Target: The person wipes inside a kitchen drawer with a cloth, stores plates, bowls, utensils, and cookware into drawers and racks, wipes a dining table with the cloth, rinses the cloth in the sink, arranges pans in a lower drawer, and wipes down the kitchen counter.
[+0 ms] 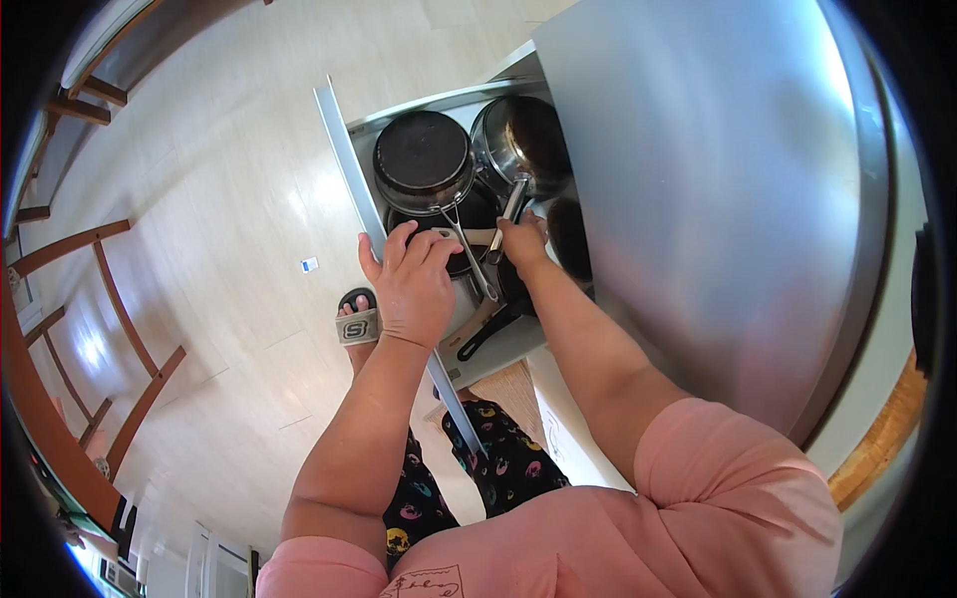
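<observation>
A pulled-out drawer [461, 375] holds stacked cookware. My left hand [414, 284] reaches over the drawer front with its fingers spread and bent, close to a beige handle [478, 237] and the steel handle of an upturned dark-bottomed pan [423, 149]. My right hand [525, 245] is inside the drawer, fingers curled at the steel handle of a shiny saucepan [498, 135]. Its fingertips are partly hidden. Under my hands lie dark pans and a black handle [485, 336]. Another dark pan [568, 239] sits at the drawer's inner side.
A smooth grey counter surface [698, 199] overhangs the drawer on the right. The drawer's front panel [349, 164] stands between the cookware and the pale floor [229, 199]. Wooden chairs [125, 299] are on the left. A small blue-and-white item [310, 265] lies on the floor near my sandal [357, 324].
</observation>
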`<state>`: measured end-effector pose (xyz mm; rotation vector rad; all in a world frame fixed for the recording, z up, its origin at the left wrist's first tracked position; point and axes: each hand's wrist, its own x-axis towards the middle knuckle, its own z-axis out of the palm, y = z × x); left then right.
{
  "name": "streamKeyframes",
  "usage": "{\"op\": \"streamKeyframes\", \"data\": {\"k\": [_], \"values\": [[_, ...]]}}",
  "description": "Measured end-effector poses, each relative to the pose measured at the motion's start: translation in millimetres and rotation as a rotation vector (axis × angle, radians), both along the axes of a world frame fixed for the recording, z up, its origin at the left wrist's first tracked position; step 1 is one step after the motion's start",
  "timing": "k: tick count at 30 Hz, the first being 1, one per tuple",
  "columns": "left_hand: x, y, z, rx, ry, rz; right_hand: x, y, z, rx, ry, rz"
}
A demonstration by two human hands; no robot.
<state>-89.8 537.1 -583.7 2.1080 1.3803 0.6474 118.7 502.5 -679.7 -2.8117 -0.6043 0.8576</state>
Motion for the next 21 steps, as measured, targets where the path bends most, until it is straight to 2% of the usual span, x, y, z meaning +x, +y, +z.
{"op": "streamKeyframes", "data": {"k": [1,3,4,6,9,13,15,17,19,21], "values": [[2.2,-0.3,-1.4,-0.002,-0.006,0.001,-6.2,-1.7,8.4,0.006,-0.009,-0.002],[5.2,-0.1,-7.2,0.006,-0.033,-0.005,-23.5,-4.3,25.7,0.362,0.011,0.234],[8.2,-0.5,-10.5,0.01,-0.05,-0.01,-33.5,-4.2,42.5,0.369,-0.002,0.236],[33.5,-2.6,-8.8,0.034,-0.066,0.005,-43.6,-1.2,97.9,0.582,0.046,0.425],[67.4,-8.0,-14.4,0.029,-0.066,-0.017,-53.4,-8.7,145.4,0.724,0.011,0.555],[96.1,0.5,6.1,-0.004,-0.19,-0.207,-66.1,-25.0,203.0,0.672,-0.001,0.64],[104.2,5.1,24.9,-0.11,-0.394,-0.181,-70.2,-34.0,228.9,0.578,-0.003,0.648],[90.5,6.5,44.1,-0.082,-0.366,-0.196,-73.5,-44.1,247.4,0.585,-0.024,0.621],[67.4,1.8,53.4,-0.147,-0.45,-0.116,-75.1,-53.5,269.9,0.532,0.0,0.628],[32.0,-12.2,61.4,-0.183,-0.19,-0.186,-77.6,-68.7,290.8,0.5,0.001,0.64]]}}
